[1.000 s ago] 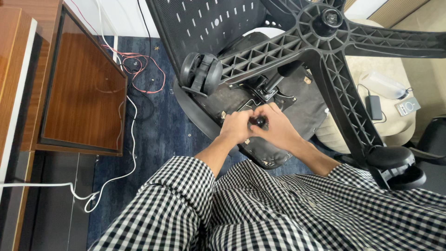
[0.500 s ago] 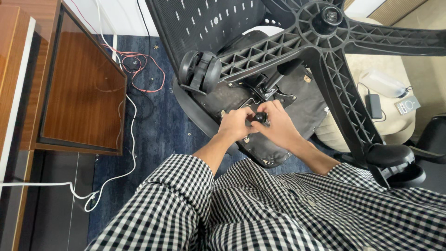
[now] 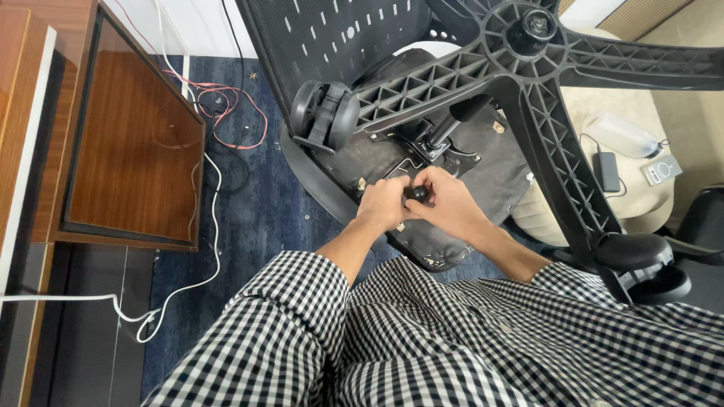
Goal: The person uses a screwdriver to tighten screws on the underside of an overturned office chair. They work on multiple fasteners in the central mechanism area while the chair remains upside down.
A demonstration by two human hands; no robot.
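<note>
A black office chair lies tipped over, its star base (image 3: 528, 75) and castor wheel (image 3: 326, 113) up toward me. Both hands meet at the underside of the seat (image 3: 377, 162). My left hand (image 3: 383, 205) and my right hand (image 3: 451, 205) are closed together around a small black knob (image 3: 417, 194) on the seat mechanism. Only the knob's round end shows between the fingers. The gas cylinder (image 3: 452, 124) rises just above the hands. My checked shirt sleeves fill the lower part of the view.
A brown wooden cabinet (image 3: 128, 143) stands at the left. Red, white and black cables (image 3: 226, 120) trail over the blue carpet (image 3: 249, 226). At the right lie a beige cushion (image 3: 641, 196), a black adapter (image 3: 608, 170), a small remote (image 3: 662, 169) and another castor (image 3: 641, 264).
Both hands have stayed on the knob and shifted slightly around it, the fingers regripping. The chair has not moved.
</note>
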